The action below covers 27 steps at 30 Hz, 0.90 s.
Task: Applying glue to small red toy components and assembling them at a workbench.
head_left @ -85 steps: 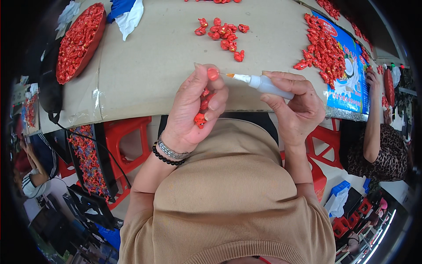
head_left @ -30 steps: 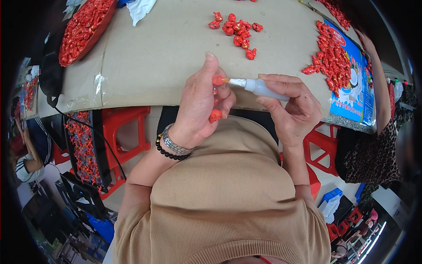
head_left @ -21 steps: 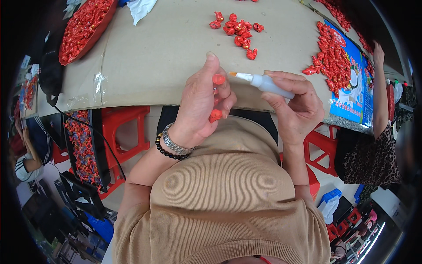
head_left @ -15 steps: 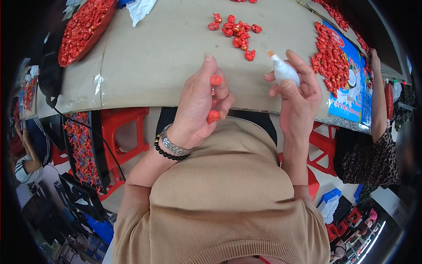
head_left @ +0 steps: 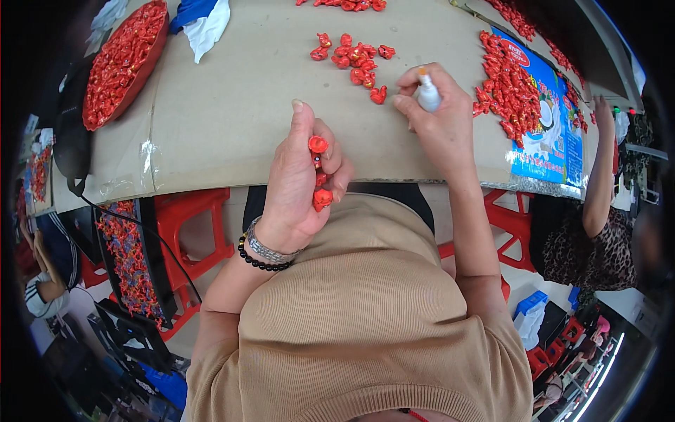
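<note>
My left hand (head_left: 285,186), thumb up, is closed around a few small red plastic pieces (head_left: 323,199). They show in a column between palm and fingers; the top one (head_left: 318,145) looks like a hollow cup. My right hand (head_left: 448,126) grips a small white squeeze bottle (head_left: 428,97) with an orange-brown tip, which points away from me. Its back is turned up, over the table to the right of my left hand. Just beyond both hands lies a loose cluster of small glossy red figures (head_left: 360,56) with gold marks.
A red bowl (head_left: 150,60) heaped with red pieces stands far left, beside a black device with a cable (head_left: 72,126). More red pieces (head_left: 517,91) cover a blue printed sheet (head_left: 538,165) at right. Another person's arm (head_left: 601,169) reaches in there. Red stools (head_left: 190,225) stand below the table.
My right hand has turned its back upward and moved farther over the table, so the bottle now points away. The left hand keeps its hold. The whole view has shifted slightly.
</note>
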Each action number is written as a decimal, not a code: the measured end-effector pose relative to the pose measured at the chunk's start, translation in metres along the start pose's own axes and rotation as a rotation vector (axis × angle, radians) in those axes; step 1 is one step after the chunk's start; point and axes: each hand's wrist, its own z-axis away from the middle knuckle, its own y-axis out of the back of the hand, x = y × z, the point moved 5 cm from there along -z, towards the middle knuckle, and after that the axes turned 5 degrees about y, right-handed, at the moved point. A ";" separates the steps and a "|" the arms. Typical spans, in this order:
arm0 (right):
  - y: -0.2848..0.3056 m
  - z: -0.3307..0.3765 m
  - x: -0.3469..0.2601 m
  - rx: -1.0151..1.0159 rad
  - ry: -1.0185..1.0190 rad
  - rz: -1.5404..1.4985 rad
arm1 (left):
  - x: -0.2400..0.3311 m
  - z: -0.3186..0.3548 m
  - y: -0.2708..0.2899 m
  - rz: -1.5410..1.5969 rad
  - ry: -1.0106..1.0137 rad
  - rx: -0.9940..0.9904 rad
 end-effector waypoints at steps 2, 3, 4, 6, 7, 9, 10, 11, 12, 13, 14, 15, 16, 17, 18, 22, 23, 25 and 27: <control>-0.006 -0.002 -0.012 0.002 0.263 0.204 | 0.000 0.001 0.001 0.010 0.004 0.013; -0.008 -0.002 -0.015 -0.001 0.263 0.204 | -0.001 0.000 0.002 0.008 0.001 0.003; -0.011 -0.001 -0.018 -0.014 0.259 0.303 | -0.001 0.000 0.002 0.007 -0.003 -0.005; -0.014 0.000 -0.022 -0.033 0.256 0.400 | 0.000 0.000 0.003 0.012 0.003 0.003; -0.015 0.000 -0.022 -0.039 0.249 0.435 | 0.000 0.000 0.003 0.015 0.010 0.009; -0.016 0.001 -0.024 -0.052 0.244 0.467 | 0.000 -0.001 0.003 0.013 0.011 0.017; -0.014 0.001 -0.024 -0.052 0.222 0.453 | -0.001 -0.002 0.003 0.007 0.011 0.019; -0.014 0.002 -0.024 -0.052 0.200 0.439 | -0.001 -0.002 0.004 0.011 0.010 0.024; -0.015 0.004 -0.023 -0.058 0.202 0.436 | -0.001 -0.002 0.004 0.011 0.009 0.031; -0.015 0.006 -0.022 -0.042 0.208 0.392 | 0.000 -0.002 0.004 0.010 0.008 0.036; -0.015 0.007 -0.021 -0.025 0.213 0.347 | -0.001 -0.002 0.004 0.012 0.007 0.040; -0.016 0.008 -0.018 -0.030 0.215 0.345 | -0.001 -0.002 0.004 0.016 0.004 0.050; -0.016 0.010 -0.017 0.008 0.270 0.316 | -0.001 -0.002 0.004 0.018 0.002 0.058; -0.015 0.011 -0.017 0.046 0.324 0.286 | -0.001 -0.002 0.004 0.018 0.002 0.060; -0.016 0.012 -0.017 0.045 0.325 0.285 | -0.002 -0.002 0.004 0.022 0.003 0.060; -0.014 0.019 -0.028 0.025 0.272 -0.111 | -0.002 -0.003 0.004 0.016 0.011 0.069; -0.013 0.021 -0.038 0.007 0.309 -0.188 | -0.002 -0.003 0.003 0.016 0.011 0.070; -0.014 0.027 -0.055 0.011 0.399 -0.143 | -0.002 -0.004 0.002 0.018 -0.006 0.073; -0.018 0.033 -0.083 0.019 0.497 -0.142 | -0.002 -0.003 0.003 0.020 -0.022 0.079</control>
